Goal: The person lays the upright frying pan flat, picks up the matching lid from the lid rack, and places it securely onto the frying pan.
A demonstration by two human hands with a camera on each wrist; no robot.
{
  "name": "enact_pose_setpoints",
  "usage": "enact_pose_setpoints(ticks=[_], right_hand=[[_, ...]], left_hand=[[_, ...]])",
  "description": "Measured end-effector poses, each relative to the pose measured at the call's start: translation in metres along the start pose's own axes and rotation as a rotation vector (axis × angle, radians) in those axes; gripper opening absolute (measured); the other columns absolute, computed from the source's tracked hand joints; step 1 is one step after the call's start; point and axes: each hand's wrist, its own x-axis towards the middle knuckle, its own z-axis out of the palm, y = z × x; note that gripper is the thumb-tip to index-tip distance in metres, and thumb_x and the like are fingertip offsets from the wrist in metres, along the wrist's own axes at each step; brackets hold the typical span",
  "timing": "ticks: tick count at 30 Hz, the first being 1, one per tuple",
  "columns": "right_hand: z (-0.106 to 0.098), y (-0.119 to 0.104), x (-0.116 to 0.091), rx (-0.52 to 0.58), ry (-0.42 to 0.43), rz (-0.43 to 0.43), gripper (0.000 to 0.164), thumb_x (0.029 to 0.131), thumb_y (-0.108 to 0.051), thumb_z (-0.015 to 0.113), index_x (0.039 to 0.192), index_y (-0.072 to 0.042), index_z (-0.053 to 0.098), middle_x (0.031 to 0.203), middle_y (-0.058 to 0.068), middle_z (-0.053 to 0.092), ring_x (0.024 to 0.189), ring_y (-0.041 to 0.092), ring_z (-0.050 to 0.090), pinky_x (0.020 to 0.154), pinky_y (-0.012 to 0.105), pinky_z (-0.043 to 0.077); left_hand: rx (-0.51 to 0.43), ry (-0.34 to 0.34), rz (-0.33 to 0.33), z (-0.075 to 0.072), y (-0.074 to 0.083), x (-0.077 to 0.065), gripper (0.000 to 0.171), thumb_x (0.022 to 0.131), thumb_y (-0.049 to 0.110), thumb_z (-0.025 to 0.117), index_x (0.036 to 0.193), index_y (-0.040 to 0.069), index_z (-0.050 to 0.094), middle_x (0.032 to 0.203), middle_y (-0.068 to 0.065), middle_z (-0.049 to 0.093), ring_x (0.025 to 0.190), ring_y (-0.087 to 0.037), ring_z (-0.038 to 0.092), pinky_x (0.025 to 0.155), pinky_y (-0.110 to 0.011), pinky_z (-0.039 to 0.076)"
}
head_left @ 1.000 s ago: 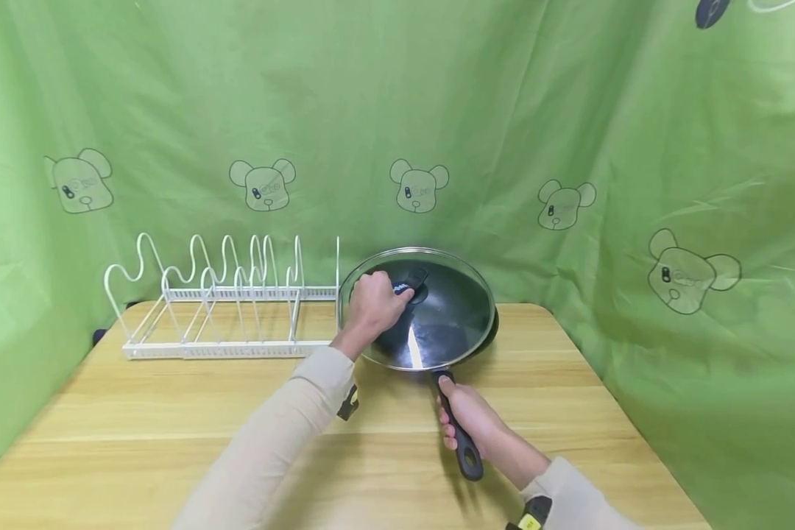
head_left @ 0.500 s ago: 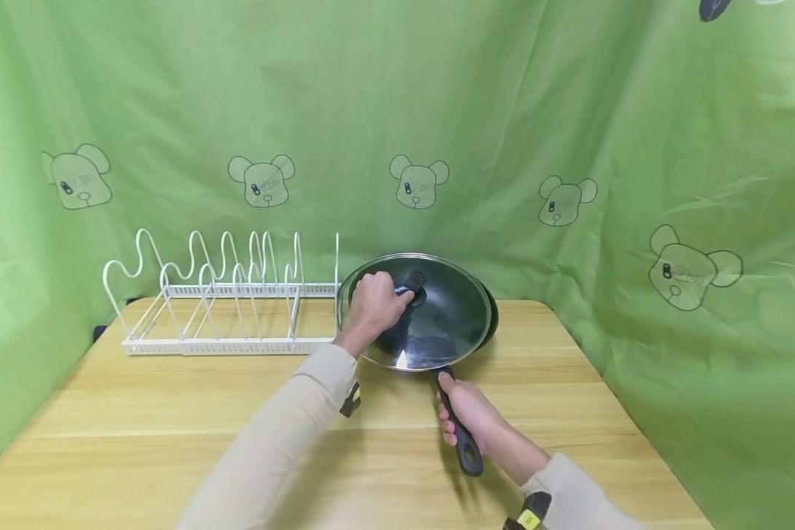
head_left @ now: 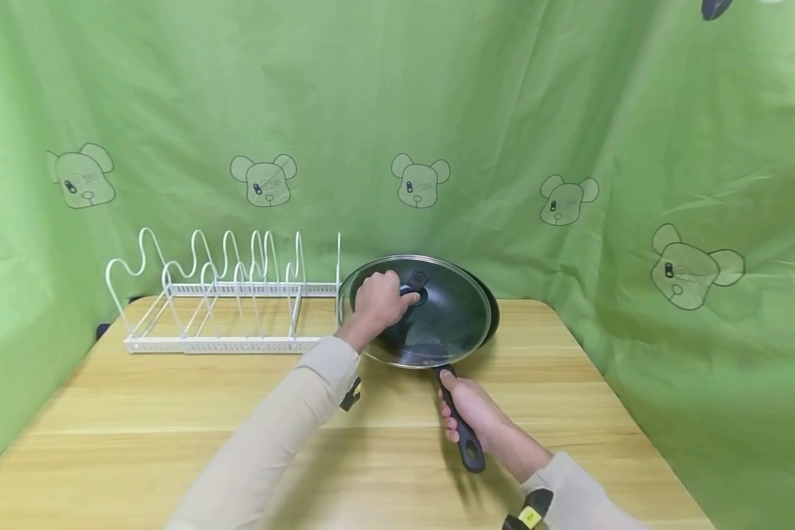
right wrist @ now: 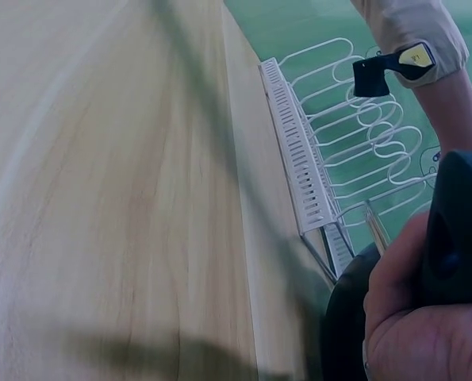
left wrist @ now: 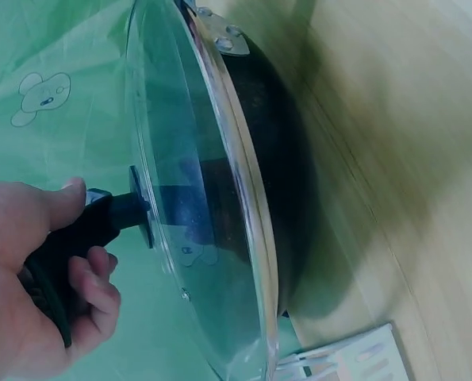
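Note:
A dark wok [head_left: 492, 313] with a long black handle [head_left: 469, 445] is at the middle of the table's far side. My right hand [head_left: 475, 412] grips that handle, thumb along its top. Over the wok lies a round glass lid [head_left: 447, 316] with a metal rim, set a little to the left, so a dark strip of the wok shows at the right. My left hand [head_left: 379, 300] holds the lid's black knob [left wrist: 89, 234], fingers curled round it. In the left wrist view the lid's rim runs close along the wok's rim.
A white wire pot rack [head_left: 232, 344] stands to the left, its right end right beside the lid. The wooden table [head_left: 238, 412] ends at a green curtain [head_left: 344, 88] behind and at both sides.
The far edge of the lid has dropped slightly, and the bright reflection on it has faded. Both hands keep their holds. The head view has shifted a little.

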Motion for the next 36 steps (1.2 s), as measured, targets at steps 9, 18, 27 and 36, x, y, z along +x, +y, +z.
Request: enact_pose_setpoints(ticks=[9,18,27,36], right_hand=[[-0.001,0.000,0.003,-0.003,-0.016,0.001,0.036,0.109,-0.039,0.033,0.097,-0.007,0.044,0.064,-0.003,0.041,0.046,0.008,0.036,0.040,0.021,0.034],[-0.003,-0.002,0.004,-0.007,-0.020,0.002,0.036,0.109,-0.039,0.032,0.097,-0.007,0.044,0.065,-0.003,0.041,0.046,0.008,0.036,0.041,0.021,0.034],[-0.002,0.001,0.003,0.004,-0.017,0.009,0.036,0.109,-0.039,0.032,0.096,-0.008,0.044,0.064,-0.003,0.042,0.046,0.007,0.036,0.041,0.020,0.034],[-0.003,-0.001,0.002,-0.012,-0.036,0.000,0.036,0.109,-0.039,0.032,0.095,-0.008,0.044,0.064,-0.003,0.041,0.047,0.007,0.036,0.041,0.020,0.035]], left_hand=[[0.016,-0.024,0.051,-0.008,-0.006,-0.015,0.055,0.102,0.053,0.052,0.107,0.000,0.064,0.103,-0.020,0.073,0.095,-0.036,0.072,0.073,-0.048,0.059],[0.015,-0.074,0.108,-0.021,-0.013,-0.028,0.048,0.104,0.045,0.053,0.106,-0.002,0.061,0.093,-0.019,0.068,0.081,-0.033,0.070,0.065,-0.044,0.058],[0.005,-0.027,0.161,-0.012,-0.019,-0.028,0.042,0.106,0.040,0.051,0.103,0.001,0.064,0.082,-0.015,0.066,0.071,-0.031,0.067,0.060,-0.041,0.057],[-0.042,0.014,0.111,-0.009,-0.014,-0.025,0.038,0.104,0.039,0.056,0.098,0.003,0.067,0.084,-0.015,0.069,0.074,-0.031,0.069,0.063,-0.044,0.057]])
